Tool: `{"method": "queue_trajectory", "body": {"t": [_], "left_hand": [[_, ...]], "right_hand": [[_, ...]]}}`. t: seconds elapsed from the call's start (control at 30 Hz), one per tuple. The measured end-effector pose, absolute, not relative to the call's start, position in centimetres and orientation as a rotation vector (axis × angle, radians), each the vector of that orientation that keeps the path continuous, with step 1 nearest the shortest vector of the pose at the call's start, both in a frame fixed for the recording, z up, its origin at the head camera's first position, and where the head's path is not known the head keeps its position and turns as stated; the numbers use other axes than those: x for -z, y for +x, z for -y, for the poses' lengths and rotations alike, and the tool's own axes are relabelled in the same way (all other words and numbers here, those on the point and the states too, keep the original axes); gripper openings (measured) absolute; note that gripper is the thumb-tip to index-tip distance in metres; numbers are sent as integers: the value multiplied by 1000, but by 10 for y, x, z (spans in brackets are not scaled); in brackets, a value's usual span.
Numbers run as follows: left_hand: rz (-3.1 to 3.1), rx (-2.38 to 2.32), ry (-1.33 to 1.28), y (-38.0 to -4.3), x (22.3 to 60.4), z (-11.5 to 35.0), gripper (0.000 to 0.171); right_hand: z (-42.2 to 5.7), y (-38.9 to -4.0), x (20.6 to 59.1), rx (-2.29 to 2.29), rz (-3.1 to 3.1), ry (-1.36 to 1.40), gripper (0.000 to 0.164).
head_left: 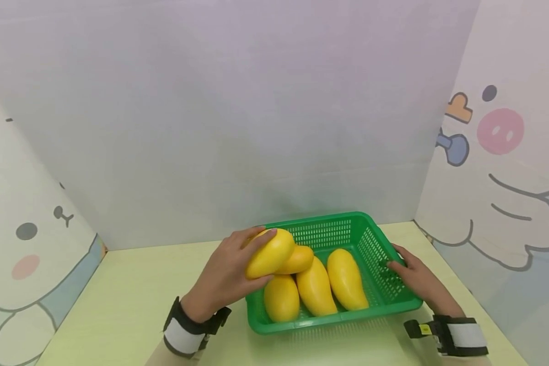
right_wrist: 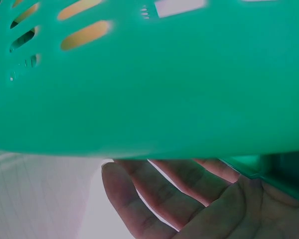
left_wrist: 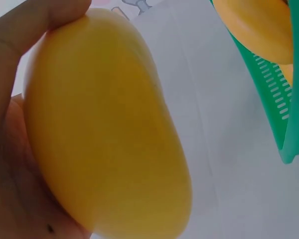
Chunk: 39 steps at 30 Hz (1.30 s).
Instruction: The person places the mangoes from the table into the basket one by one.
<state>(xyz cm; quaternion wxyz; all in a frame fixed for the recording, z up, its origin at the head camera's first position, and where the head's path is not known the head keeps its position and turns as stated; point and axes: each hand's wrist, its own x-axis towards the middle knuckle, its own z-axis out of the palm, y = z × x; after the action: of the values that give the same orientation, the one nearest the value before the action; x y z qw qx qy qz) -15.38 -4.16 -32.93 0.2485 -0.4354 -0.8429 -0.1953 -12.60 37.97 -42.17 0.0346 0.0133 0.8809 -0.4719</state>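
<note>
My left hand [head_left: 229, 267] grips a yellow mango [head_left: 271, 252] over the left end of a green plastic basket [head_left: 334, 319]. Fingers wrap its top and the thumb lies along its lower side. In the left wrist view that mango [left_wrist: 109, 129] fills the palm, apart from the basket wall at right. Several more mangoes [head_left: 347, 279] lie inside the basket, one overlapped by the held one. My right hand [head_left: 416, 277] holds the basket's right end, thumb over the rim. The right wrist view shows its fingers [right_wrist: 159, 191] beneath the green edge, partly hidden.
The basket sits on a pale yellow-green table [head_left: 142, 295], close to a plain whitish back wall [head_left: 238, 127]. Side panels with cartoon animals [head_left: 498, 168] stand at left and right. Inside the basket, bare slatted floor shows toward the right end.
</note>
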Motion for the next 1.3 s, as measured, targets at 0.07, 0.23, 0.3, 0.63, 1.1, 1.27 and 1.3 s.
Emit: {"method": "queue_trajectory", "body": {"t": [0.07, 0.23, 0.3, 0.63, 1.1, 1.27, 1.3], "left_hand": [[2297, 525, -1203, -156, 329, 38, 79], [2302, 492, -1240, -161, 330, 31, 77], [2304, 486, -1251, -162, 331, 29, 77], [2318, 482, -1315, -164, 333, 12, 74], [2389, 442, -1397, -168, 335, -2, 75], [2450, 433, -1406, -165, 338, -3, 75], [2457, 431, -1411, -165, 339, -3, 76]], "right_hand": [[-380, -126, 421, 1459, -2707, 44, 64], [-379, -125, 421, 1474, -2695, 30, 63], [-380, -125, 422, 1474, -2694, 32, 63], [-380, -125, 424, 1471, -2699, 38, 62], [-379, -125, 421, 1474, -2695, 58, 62], [-378, -124, 422, 1463, -2706, 50, 62], [-378, -123, 422, 1459, -2711, 51, 62]]}}
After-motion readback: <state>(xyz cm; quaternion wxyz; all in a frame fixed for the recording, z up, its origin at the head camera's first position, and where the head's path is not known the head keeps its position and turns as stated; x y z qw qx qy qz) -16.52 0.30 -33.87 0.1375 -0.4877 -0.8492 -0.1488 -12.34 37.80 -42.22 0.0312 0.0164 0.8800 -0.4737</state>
